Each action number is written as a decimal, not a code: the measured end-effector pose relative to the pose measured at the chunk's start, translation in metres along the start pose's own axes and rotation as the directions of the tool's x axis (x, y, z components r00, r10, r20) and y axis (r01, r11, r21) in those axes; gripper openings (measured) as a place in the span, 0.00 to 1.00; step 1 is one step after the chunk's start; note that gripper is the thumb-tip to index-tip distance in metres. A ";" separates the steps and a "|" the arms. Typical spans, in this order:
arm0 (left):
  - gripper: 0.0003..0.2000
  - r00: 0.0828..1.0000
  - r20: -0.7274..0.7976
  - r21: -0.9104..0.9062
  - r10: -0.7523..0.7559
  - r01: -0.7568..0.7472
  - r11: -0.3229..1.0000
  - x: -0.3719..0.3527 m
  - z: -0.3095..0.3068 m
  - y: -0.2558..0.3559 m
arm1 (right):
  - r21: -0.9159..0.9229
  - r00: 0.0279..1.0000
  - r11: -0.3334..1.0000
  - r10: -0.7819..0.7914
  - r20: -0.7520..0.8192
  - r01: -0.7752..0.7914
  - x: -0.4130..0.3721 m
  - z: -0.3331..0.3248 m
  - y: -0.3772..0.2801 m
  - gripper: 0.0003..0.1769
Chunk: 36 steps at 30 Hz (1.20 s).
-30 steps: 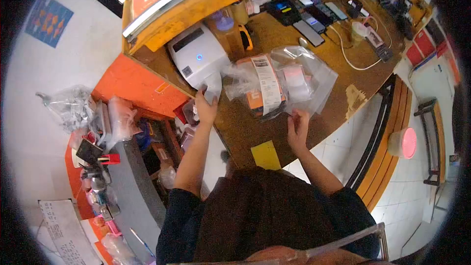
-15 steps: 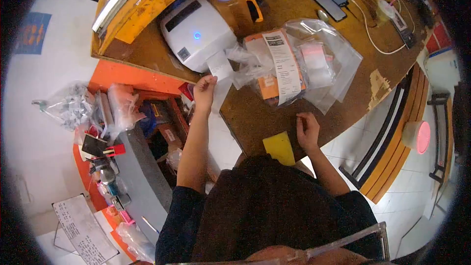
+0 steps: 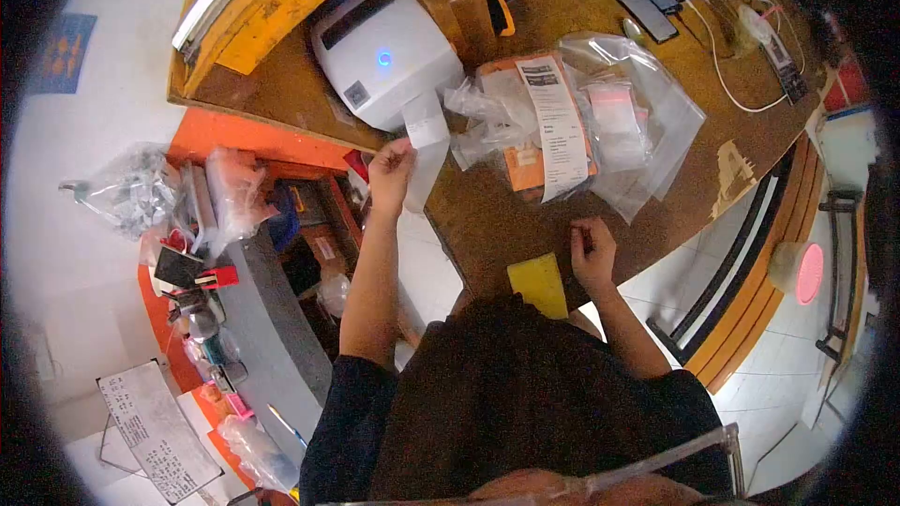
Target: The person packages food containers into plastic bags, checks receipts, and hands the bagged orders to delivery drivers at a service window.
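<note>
A white label printer [image 3: 389, 56] with a glowing blue ring stands on the brown desk, a white paper label [image 3: 427, 124] hanging from its front slot. My left hand [image 3: 391, 176] is closed in a pinch at the label's lower left edge. Near the desk's front edge rests my right hand [image 3: 592, 253], its fingers curled, with nothing visible in them. Beyond that hand lies an orange packet [image 3: 525, 167] in clear plastic, a long printed receipt [image 3: 562, 145] on top. A yellow pad [image 3: 538, 287] sits at the edge close to my body.
Clear plastic bags [image 3: 670, 145] spread right of the packet. Several phones [image 3: 642, 9] and a white cable [image 3: 722, 66] lie at the far right. Behind the printer stands a jug [image 3: 455, 14] with a purple top. A wooden bench [image 3: 750, 290] is beyond the desk's right edge.
The view has shifted slightly, so the desk items appear a little further right. Both hands keep nearly the same pose, the left still at the label.
</note>
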<state>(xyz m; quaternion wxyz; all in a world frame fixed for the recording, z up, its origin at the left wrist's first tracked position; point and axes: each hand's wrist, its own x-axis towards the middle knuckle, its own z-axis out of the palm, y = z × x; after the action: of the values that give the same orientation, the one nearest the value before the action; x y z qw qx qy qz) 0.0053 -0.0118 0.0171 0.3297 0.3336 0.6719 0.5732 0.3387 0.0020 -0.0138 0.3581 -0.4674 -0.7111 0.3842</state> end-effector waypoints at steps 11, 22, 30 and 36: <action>0.08 0.999 -0.020 0.014 0.027 -0.026 1.000 0.000 0.003 -0.003 | -0.009 0.998 0.998 -0.063 -0.022 0.063 0.000 0.003 0.005 0.07; 0.08 0.980 0.029 -0.067 -0.195 0.197 0.978 -0.005 0.006 0.014 | 0.025 1.000 1.000 -0.004 0.011 0.003 0.002 0.000 -0.003 0.05; 0.07 0.965 0.130 0.150 -0.227 0.207 0.967 -0.024 0.017 -0.003 | 0.042 1.000 0.999 -0.001 0.004 0.001 0.001 0.001 -0.001 0.05; 0.11 0.917 0.209 -0.089 -0.339 0.363 0.928 -0.063 0.001 -0.001 | -0.014 0.974 0.977 -0.213 -0.081 0.212 0.003 0.002 0.003 0.03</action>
<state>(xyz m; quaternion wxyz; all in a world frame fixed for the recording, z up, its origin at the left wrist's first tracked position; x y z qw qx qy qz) 0.0412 -0.0631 0.0196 0.5102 0.2392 0.6489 0.5112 0.3369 0.0048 -0.0167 0.4247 -0.4051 -0.7428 0.3223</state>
